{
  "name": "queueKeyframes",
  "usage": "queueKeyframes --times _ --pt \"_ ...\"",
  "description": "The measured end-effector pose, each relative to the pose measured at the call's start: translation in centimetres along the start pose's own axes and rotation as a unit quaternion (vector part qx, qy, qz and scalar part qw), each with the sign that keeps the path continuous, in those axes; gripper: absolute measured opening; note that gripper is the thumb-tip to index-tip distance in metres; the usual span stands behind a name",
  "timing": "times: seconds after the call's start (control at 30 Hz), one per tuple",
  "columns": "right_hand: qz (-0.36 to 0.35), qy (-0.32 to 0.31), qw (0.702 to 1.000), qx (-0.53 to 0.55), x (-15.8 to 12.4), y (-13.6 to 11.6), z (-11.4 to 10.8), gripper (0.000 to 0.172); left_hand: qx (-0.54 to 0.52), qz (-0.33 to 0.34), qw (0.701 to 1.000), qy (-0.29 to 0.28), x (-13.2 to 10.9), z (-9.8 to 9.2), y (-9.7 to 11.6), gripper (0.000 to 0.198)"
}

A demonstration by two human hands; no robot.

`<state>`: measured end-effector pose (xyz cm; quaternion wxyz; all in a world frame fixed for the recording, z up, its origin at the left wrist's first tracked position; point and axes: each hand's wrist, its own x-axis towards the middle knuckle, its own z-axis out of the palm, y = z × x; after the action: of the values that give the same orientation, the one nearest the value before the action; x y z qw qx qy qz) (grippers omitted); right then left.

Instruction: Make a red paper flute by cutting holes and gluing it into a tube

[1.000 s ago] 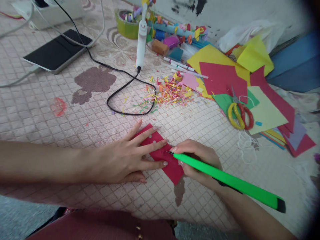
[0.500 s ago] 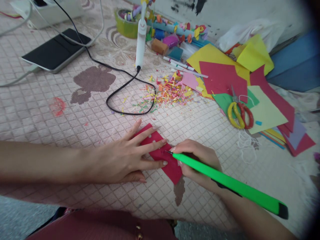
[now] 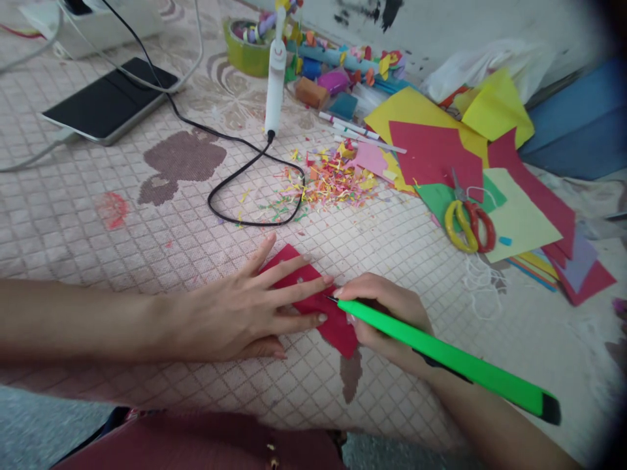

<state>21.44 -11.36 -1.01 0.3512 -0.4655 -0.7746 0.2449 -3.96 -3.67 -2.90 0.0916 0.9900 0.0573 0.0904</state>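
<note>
A small red paper piece (image 3: pixel 336 324) lies on the patterned cloth in front of me. My left hand (image 3: pixel 245 313) lies flat on it with fingers spread, pinning its left part. My right hand (image 3: pixel 386 320) is closed around a bright green utility knife (image 3: pixel 441 356), whose blade tip touches the red paper just right of my left fingertips. The knife's black end points toward the lower right.
A heap of coloured paper scraps (image 3: pixel 333 179) lies beyond, with a black cable (image 3: pixel 235 176) and white glue gun (image 3: pixel 274 78). Coloured paper sheets (image 3: pixel 431 150) and yellow-red scissors (image 3: pixel 467 225) lie at the right. A dark tablet (image 3: pixel 105 98) sits at the far left.
The red paper has turned slightly under my left hand. Both hands and the knife stay almost where they were.
</note>
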Motion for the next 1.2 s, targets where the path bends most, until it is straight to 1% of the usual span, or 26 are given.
queueKeyframes --times 0.23,0.63,0.8,1.07,1.2 --pt "0.007 -0.009 1.0 0.011 -0.43 0.18 0.0 0.027 -0.007 0.003 1.0 -0.008 -0.08 0.07 -0.2 0.054" --pt "0.015 0.026 0.999 -0.015 -0.71 -0.07 0.57 0.026 0.009 -0.002 1.0 0.005 0.21 -0.08 0.04 0.049" --pt "0.019 0.012 1.0 -0.005 -0.26 -0.29 0.25 0.026 -0.019 0.004 1.0 0.0 0.16 -0.04 -0.06 0.046" --pt "0.015 0.009 1.0 -0.006 -0.68 -0.12 0.19 0.026 -0.007 0.006 1.0 0.01 0.19 0.21 -0.02 0.05" --pt "0.025 0.021 0.999 -0.015 -0.95 -0.2 0.36 0.026 -0.003 0.002 1.0 0.009 0.19 0.21 -0.03 0.049"
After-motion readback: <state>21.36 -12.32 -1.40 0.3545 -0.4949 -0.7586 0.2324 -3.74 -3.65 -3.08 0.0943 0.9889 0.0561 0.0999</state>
